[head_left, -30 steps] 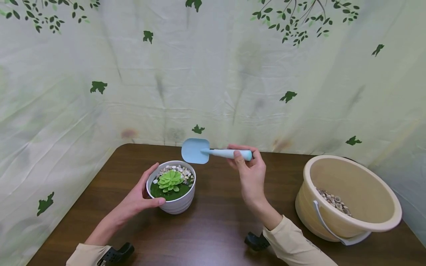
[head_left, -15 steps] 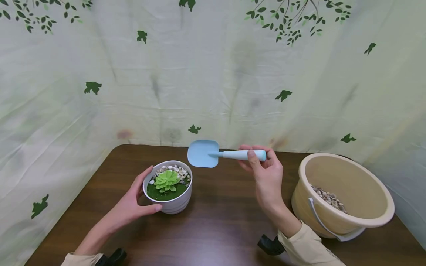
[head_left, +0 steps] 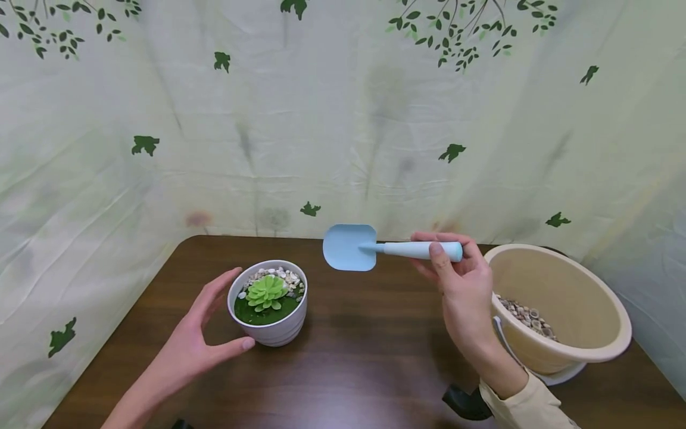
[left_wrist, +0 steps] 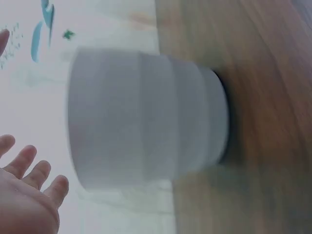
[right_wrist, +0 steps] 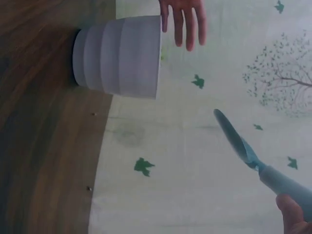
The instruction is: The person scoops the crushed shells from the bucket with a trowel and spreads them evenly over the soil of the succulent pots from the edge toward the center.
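On the bench (head_left: 348,369), L of centre, the pot (head_left: 281,332) stands upright w/ the succulent (head_left: 266,292) in it. Your L grip (head_left: 195,336) is spread just beside it; can't tell if it touches. Your R grip (head_left: 463,283) pinches the trowel (head_left: 396,249) by its handle, raised btwn pot & bucket (head_left: 563,292). Risks, prob.: a careless L nudge could shift or tip the pot; a loose pinch could let the trowel roll; a low R swing could clip the bucket.

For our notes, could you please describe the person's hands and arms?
The left hand and right hand are gloveless. The right arm has a beige sleeve and black wrist device; a black piece shows beside the left forearm.
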### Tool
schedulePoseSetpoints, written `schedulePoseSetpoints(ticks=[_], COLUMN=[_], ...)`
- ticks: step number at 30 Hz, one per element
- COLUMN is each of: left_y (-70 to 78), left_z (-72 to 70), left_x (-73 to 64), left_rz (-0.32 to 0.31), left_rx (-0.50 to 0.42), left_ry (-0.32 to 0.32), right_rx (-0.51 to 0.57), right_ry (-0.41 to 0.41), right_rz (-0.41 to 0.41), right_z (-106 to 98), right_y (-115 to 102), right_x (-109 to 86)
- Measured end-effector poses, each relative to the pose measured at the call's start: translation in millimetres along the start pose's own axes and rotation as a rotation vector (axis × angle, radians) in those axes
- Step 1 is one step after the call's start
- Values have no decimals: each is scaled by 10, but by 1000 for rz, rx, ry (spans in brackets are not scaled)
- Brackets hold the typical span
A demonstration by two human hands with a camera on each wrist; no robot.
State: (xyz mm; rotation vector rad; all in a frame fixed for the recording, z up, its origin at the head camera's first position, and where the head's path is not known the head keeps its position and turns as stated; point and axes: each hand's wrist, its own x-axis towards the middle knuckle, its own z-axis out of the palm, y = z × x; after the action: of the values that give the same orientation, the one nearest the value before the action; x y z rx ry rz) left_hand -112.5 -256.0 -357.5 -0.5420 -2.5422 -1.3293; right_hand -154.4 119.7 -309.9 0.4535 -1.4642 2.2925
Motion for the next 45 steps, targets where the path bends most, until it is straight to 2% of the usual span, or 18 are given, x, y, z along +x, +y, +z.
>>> schedulePoseSetpoints(ticks=[7, 12, 15, 18, 22, 24, 30, 36, 41, 45], left_y=[297, 441, 494, 531, 579, 602, 621, 610, 630, 670], left_z=[136, 311, 428, 545, 702, 776, 970, 1086, 1180, 1230], left_x=[54, 59, 73, 102, 148, 180, 307, 443, 534, 592], left_rz=[73, 53, 49, 52, 2, -24, -55, -59, -57, -44], left_rx=[-89, -107, -97, -117, -156, -183, -271, -356, -371, -372], left_ry=[-54, -57, -86, -136, -192, -209, -272, -389, -428, -482], right_rx=[-7, -21, -39, -48, -32, -70, -11, 8, 72, 89], right_ry=[-4, 7, 8, -9, -64, -61, -73, -81, -82, -58], right_rz=[-50, -80, -98, -114, -137, -143, -144, -138, -152, -175], right_z=[-138, -213, -272, -348, -472, -517, -668, -791, -912, -1025], right_y=[-188, -306, -375, -448, -539, -586, -692, -792, -910, -1002], right_x=[34, 69, 89, 107, 141, 161, 228, 261, 305, 346])
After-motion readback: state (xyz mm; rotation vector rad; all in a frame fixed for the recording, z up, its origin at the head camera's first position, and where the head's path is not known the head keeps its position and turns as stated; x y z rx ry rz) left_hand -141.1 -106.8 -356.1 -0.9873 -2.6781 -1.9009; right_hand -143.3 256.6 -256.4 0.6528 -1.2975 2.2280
